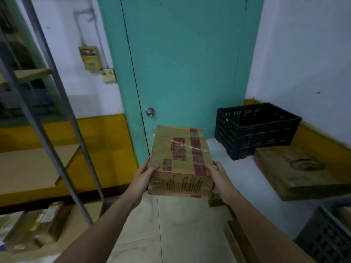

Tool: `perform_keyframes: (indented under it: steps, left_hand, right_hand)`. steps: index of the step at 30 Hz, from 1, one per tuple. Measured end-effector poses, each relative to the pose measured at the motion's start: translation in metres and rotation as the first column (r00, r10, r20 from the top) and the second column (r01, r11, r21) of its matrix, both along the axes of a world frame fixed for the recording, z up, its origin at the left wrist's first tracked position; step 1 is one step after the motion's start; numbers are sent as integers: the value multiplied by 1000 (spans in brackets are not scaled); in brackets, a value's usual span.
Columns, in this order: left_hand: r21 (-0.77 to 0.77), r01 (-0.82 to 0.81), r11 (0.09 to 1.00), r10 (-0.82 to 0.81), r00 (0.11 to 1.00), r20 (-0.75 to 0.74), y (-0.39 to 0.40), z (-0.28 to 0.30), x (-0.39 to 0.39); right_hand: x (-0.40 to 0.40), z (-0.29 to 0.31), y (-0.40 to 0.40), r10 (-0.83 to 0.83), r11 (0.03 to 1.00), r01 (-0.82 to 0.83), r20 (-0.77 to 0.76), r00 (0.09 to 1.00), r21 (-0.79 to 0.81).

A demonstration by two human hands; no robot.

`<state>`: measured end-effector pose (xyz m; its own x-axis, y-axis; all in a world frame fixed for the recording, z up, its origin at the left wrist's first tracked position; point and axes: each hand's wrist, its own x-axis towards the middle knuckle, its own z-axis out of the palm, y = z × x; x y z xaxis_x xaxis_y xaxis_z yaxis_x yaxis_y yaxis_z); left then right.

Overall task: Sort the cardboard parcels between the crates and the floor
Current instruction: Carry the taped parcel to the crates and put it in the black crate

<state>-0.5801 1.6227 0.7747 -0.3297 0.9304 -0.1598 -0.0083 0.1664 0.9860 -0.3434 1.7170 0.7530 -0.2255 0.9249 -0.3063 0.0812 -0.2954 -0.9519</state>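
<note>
Parcel: you hold one brown cardboard parcel (pixel 181 160) out in front of you, above the floor and before the teal door (pixel 186 69) — its top is wrapped in clear film, crossed by a red printed tape strip and a red label, with rows of dark print along the near side.

Count: one parcel in your hands; one large flat cardboard box (pixel 302 173) on the floor at right; one black crate (pixel 256 130) standing in the corner just behind that box, touching its far edge; part of a second, grey crate (pixel 330 234) at the lower right edge. More cartons (pixel 38 226) lie at lower left, too blurred to count.

Left hand: your left hand (pixel 145 177) grasps the parcel's near left corner, thumb curled over the top face, fingers hidden beneath.

Right hand: your right hand (pixel 218 177) clasps the near right corner — thumb on top, the rest wrapped round the side and underside.

Surroundings: a grey metal shelf frame (pixel 57 114) slants across the left.
</note>
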Motion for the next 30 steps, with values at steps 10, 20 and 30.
perform_keyframes:
  steps: [10, 20, 30]
  left_hand:
    - [-52, 256, 965, -258, 966, -23, 158, -53, -64]
    - [-122, 663, 739, -658, 748, 81, 300, -112, -57]
    - [-261, 867, 424, -886, 456, 78, 397, -142, 54]
  right_hand:
    - [-31, -55, 118, -10, 984, 27, 98, 995, -176]
    - [-45, -84, 129, -444, 887, 457, 143, 885, -73]
    - [17, -161, 146, -769, 581, 813, 306, 561, -33]
